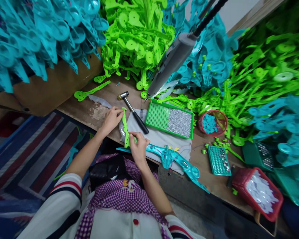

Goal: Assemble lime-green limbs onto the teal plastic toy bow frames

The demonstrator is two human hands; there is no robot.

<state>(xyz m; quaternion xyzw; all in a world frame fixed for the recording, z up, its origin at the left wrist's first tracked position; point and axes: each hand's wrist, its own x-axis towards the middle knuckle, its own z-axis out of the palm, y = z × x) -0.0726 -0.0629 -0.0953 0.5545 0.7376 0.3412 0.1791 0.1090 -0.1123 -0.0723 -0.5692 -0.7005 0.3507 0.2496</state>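
A long lime-green plastic part [125,125] is held between my two hands at the near edge of the bench. My left hand [112,119] pinches its far end, and my right hand [139,146] grips it near the lower end. Beneath my right hand, a long blue plastic piece [181,157] lies along the bench edge, partly covered by that hand. Clear plastic [122,131] shows just beside the green part. A hammer [133,111] with a black handle rests a little beyond my hands, on a pale cloth [155,134].
A green tray [149,116] of small metal pieces stands beyond the cloth. To its right are a red basket [224,119] with blue bits, a teal tray [211,159] and a red bin [239,181]. A grey power screwdriver [173,63] hangs overhead. Green parts [134,43] pile up behind.
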